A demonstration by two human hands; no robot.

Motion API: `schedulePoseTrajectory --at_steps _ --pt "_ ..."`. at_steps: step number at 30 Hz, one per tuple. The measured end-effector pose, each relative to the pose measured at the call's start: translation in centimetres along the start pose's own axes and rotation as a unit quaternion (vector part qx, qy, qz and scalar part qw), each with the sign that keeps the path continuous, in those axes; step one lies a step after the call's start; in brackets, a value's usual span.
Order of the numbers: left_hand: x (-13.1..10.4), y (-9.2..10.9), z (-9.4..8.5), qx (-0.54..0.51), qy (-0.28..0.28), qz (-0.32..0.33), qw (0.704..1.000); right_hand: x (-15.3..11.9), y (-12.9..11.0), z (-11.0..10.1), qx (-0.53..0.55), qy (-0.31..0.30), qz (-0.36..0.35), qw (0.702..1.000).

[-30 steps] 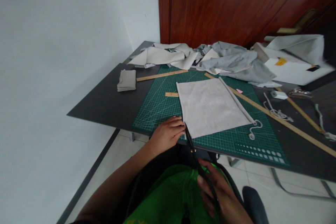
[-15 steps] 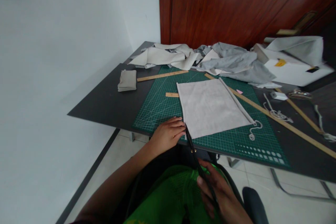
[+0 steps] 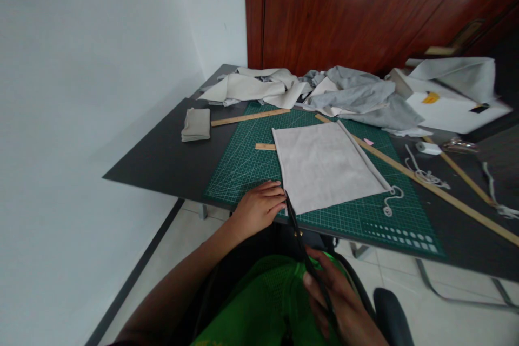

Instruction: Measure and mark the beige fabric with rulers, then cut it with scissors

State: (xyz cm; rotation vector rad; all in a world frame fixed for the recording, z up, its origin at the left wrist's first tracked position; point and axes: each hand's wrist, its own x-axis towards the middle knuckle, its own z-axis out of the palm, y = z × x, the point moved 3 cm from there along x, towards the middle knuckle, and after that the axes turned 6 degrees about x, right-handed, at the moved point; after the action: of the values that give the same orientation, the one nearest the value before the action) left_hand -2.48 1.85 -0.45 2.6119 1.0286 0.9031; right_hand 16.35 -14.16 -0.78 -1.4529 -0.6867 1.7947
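Note:
A pale grey cloth panel (image 3: 324, 165) with a rolled right edge lies flat on the green cutting mat (image 3: 231, 173). My left hand (image 3: 259, 206) rests palm down at the panel's near left edge, its thumb and fingers closed on the cloth there. Dark long-bladed scissors (image 3: 298, 232) are in my right hand (image 3: 334, 294), below the table edge, fingers wrapped round the handles. Their tips touch the cloth edge right beside my left fingertips. A narrow strip of the edge shows beneath the blades. From the panel's right corner trails a white cord (image 3: 388, 210).
Wooden rulers (image 3: 251, 117) lie on and around the mat. Folded beige cloth (image 3: 196, 124) sits on the left. Crumpled fabric (image 3: 357, 92) and a white box (image 3: 441, 102) line the back. More cord (image 3: 427, 177) lies on the right. A wall (image 3: 101, 65) borders the left side.
The view has shifted very slightly. Both hands, the scissors and the cloth panel stay in nearly the same place.

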Motion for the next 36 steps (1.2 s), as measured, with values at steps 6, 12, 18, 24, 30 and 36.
schedulePoseTrajectory --at_steps 6,12,18,24,30,36 --pt "0.0 0.0 0.0 0.003 0.006 0.005 1.000 0.1 -0.1 -0.1 0.008 -0.003 0.006 1.000" --pt "-0.1 -0.1 0.2 0.004 0.007 0.003 1.000 0.1 0.0 -0.1 0.005 -0.014 0.005 1.000" --pt "0.0 -0.3 -0.2 0.001 0.026 -0.051 0.998 0.3 0.3 -0.4 0.005 -0.011 -0.001 1.000" --pt "1.0 -0.4 -0.7 0.058 -0.112 -0.054 0.991 0.5 0.3 -0.8 0.016 -0.027 -0.001 0.999" --pt "0.3 -1.2 0.2 0.065 -0.061 -0.090 0.992 0.7 0.6 -1.2 0.027 -0.044 0.009 0.999" --pt "0.1 -0.9 0.3 0.076 -0.037 -0.084 0.993 0.6 0.3 -1.2 0.029 -0.045 0.015 0.998"
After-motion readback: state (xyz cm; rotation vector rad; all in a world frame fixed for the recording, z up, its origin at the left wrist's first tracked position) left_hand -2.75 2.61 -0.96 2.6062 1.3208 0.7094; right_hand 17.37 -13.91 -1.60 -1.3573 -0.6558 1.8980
